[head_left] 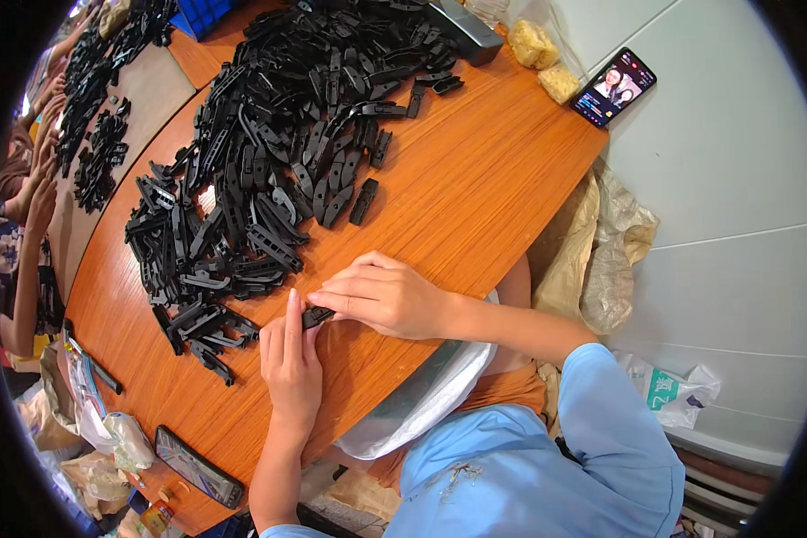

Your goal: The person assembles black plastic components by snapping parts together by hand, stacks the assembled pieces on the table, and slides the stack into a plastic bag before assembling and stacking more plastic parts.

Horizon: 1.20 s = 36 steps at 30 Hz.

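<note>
A small black plastic clip-like part point(316, 316) is pinched between my two hands, low over the wooden table point(475, 170). My left hand point(291, 363) closes on its near left end, fingers pointing away from me. From the right, my right hand point(381, 296) bends over the part with its fingertips pressed on it. The fingers hide much of the part. Just beyond my hands spreads a large heap of similar black plastic parts point(251, 179). One such piece point(364, 202) lies apart at the heap's right edge.
A lit phone point(613, 88) leans by the wall, next to yellow snack packs point(547, 63). Another phone point(199, 466) lies at the lower left beside plastic bags point(127, 441). Other people's hands point(43, 179) work at black parts on the far left. A blue crate point(197, 16) stands at the back.
</note>
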Each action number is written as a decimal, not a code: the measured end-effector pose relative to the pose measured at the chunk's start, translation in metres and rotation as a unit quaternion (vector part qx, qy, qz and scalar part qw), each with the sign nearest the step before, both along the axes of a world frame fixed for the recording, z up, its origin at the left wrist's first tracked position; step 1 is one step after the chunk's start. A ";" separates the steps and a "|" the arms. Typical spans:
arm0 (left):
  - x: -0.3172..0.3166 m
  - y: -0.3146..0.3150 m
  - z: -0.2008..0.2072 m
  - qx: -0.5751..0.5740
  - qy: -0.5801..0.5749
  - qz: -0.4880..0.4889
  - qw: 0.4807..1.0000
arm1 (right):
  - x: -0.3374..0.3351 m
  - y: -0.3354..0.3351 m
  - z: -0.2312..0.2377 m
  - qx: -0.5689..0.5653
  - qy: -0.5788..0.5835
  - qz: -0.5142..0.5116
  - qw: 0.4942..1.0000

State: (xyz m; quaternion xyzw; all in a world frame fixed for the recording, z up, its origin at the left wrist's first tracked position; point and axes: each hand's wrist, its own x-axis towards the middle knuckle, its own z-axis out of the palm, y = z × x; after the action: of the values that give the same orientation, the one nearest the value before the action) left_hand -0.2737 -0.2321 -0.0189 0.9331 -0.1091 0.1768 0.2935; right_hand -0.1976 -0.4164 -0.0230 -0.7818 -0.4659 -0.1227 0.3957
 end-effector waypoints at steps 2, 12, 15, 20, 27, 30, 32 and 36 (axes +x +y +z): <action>-0.001 0.001 -0.001 -0.032 0.008 0.014 0.999 | -0.001 0.000 0.002 -0.026 -0.031 -0.003 0.999; 0.002 0.000 0.005 -0.008 -0.007 -0.018 1.000 | 0.000 0.002 -0.003 -0.038 -0.028 -0.016 0.999; 0.002 0.001 0.005 -0.005 -0.004 -0.021 1.000 | 0.000 0.002 -0.001 -0.038 -0.012 -0.012 0.999; 0.000 -0.004 0.003 0.032 -0.016 -0.020 0.999 | 0.000 0.004 -0.002 -0.029 -0.007 -0.024 0.999; -0.005 -0.009 0.001 0.072 0.004 0.013 0.997 | 0.001 0.006 -0.005 -0.025 -0.001 -0.033 0.999; -0.006 -0.009 0.001 0.079 0.007 0.012 0.997 | 0.000 0.005 -0.004 -0.031 -0.007 -0.030 0.999; -0.006 -0.010 0.001 0.087 -0.002 0.011 0.996 | -0.001 0.005 -0.004 -0.031 -0.009 -0.029 0.999; -0.007 -0.011 0.002 0.091 0.000 0.008 0.996 | -0.001 0.004 -0.004 -0.033 -0.014 -0.034 0.999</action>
State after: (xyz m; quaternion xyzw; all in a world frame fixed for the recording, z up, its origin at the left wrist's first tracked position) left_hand -0.2802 -0.2432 -0.0168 0.9568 -0.1178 0.1684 0.2058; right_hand -0.1988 -0.4126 -0.0272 -0.8080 -0.4486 -0.1316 0.3585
